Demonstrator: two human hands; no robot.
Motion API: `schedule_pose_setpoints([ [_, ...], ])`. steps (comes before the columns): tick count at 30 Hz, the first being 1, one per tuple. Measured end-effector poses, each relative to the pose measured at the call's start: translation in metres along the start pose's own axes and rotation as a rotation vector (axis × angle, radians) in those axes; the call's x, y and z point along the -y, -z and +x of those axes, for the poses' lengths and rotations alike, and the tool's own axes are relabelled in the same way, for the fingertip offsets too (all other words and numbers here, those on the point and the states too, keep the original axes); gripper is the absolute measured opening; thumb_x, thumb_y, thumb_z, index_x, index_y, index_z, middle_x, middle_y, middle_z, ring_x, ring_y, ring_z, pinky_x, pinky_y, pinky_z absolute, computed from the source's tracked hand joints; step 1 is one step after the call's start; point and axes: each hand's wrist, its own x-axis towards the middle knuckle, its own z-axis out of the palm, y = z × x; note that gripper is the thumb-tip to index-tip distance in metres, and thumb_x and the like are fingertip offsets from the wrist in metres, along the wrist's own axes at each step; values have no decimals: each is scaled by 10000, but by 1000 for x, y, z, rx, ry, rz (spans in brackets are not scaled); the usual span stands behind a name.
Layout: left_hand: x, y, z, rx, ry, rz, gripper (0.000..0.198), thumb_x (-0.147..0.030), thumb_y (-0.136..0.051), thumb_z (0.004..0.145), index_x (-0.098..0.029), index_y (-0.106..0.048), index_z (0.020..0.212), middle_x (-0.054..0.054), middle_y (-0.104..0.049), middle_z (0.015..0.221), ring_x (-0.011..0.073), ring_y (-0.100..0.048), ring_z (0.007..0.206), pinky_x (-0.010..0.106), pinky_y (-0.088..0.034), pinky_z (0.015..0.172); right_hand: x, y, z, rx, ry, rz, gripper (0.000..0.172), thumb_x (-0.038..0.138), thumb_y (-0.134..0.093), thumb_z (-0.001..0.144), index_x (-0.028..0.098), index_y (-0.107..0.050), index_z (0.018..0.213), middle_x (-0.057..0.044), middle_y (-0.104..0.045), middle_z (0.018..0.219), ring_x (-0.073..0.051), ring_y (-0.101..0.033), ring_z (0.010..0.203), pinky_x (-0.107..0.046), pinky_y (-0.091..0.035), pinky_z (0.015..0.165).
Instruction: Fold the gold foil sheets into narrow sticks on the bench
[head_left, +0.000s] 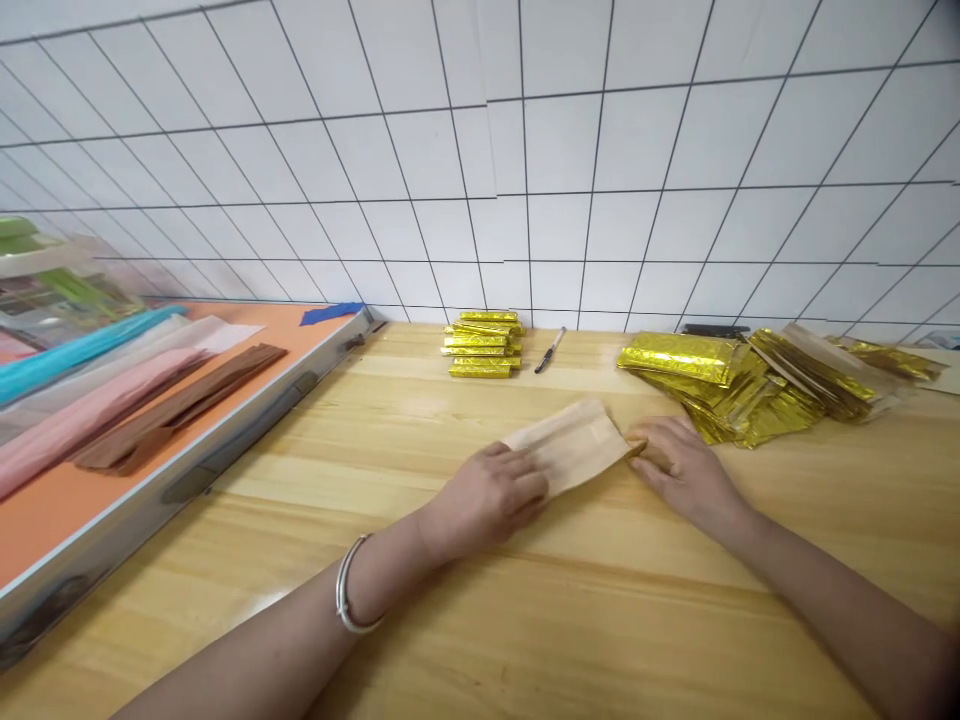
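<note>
A flat, oblong piece of beige paper (581, 440) lies slantwise on the wooden table, in front of me. My left hand (495, 495) rests on its left end, with fingers curled over the paper and a silver bangle on the wrist. At the right end, my right hand (686, 465) pinches the paper's edge, where a narrow golden-brown fold shows. Just behind the right hand lies a loose heap of gold foil paper (776, 405). Beyond the left hand sits a small stack of folded gold foil strips (484, 345).
A black-and-clear pen (551, 350) lies near the white tiled wall (562, 150). On the left, an orange board (247, 395) with a grey edge bears pink, blue, white and brown folded paper (187, 405). A dark object (716, 330) lies behind the foil heap.
</note>
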Motion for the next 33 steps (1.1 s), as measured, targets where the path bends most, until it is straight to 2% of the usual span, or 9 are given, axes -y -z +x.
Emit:
schedule_pose_setpoints([
  [5,-42,-2,0,123,38,78,192,-285,-408,891,-188,-560,826,53,-602,830,178,-540,774,292,-433,719,4,-2,-5,83,-315,-36,269,488,-511,799,221,-528,826,-21,-608,717,-184,-556,603,-298,-427,524],
  [9,-59,-1,0,146,-16,-39,213,-290,-455,873,-182,-554,1028,65,-599,1043,191,-536,964,296,-421,885,32,0,-10,215,-274,118,352,453,-330,900,226,-521,712,16,-563,590,-155,-536,550,-269,-400,512],
  [12,-60,0,-1,161,-94,-100,273,-258,-472,863,-165,-533,1112,76,-574,1136,192,-499,1088,282,-369,986,50,-7,-14,227,-271,129,296,449,-430,857,234,-542,1026,11,-614,686,-165,-562,582,-275,-418,527],
  [14,-59,0,0,159,-155,-133,275,-217,-458,865,-160,-532,1124,78,-582,1133,185,-475,1139,271,-347,1016,57,-13,-16,225,-304,110,426,415,-489,819,224,-458,1199,7,-621,717,-168,-565,579,-279,-423,522],
  [17,-55,4,1,120,-246,-189,268,-144,-413,866,-147,-546,1098,88,-591,1132,180,-444,1190,273,-343,1025,63,-15,-17,253,-353,105,499,399,-456,829,212,-385,1286,4,-622,751,-164,-576,602,-285,-438,564],
  [20,-46,14,1,114,-269,-263,274,-77,-413,827,-149,-571,1038,79,-597,1128,161,-497,1130,248,-383,976,71,-9,-15,286,-335,21,643,445,-487,800,187,-300,1358,-71,-623,1001,-216,-602,837,-334,-455,713],
  [23,-27,26,-1,128,-119,-252,260,-42,-429,763,-180,-609,891,36,-648,925,133,-595,889,218,-454,799,79,-5,-14,335,-261,-119,776,473,-533,749,152,-249,1396,-157,-500,1247,-296,-526,1054,-405,-425,828],
  [28,5,33,-3,-7,500,-180,189,-284,-483,804,-188,-567,943,29,-634,819,153,-589,696,245,-435,607,86,-8,-13,385,-284,-248,931,575,-544,701,157,-145,1431,-175,-474,1270,-343,-538,1025,-447,-444,759],
  [33,-1,4,3,-32,582,-386,417,-378,-554,765,-206,-460,1133,-8,-613,755,134,-562,628,226,-402,559,85,-14,-12,306,-307,-320,811,516,-476,776,136,-163,1421,-163,-536,1204,-316,-588,933,-411,-456,697],
])
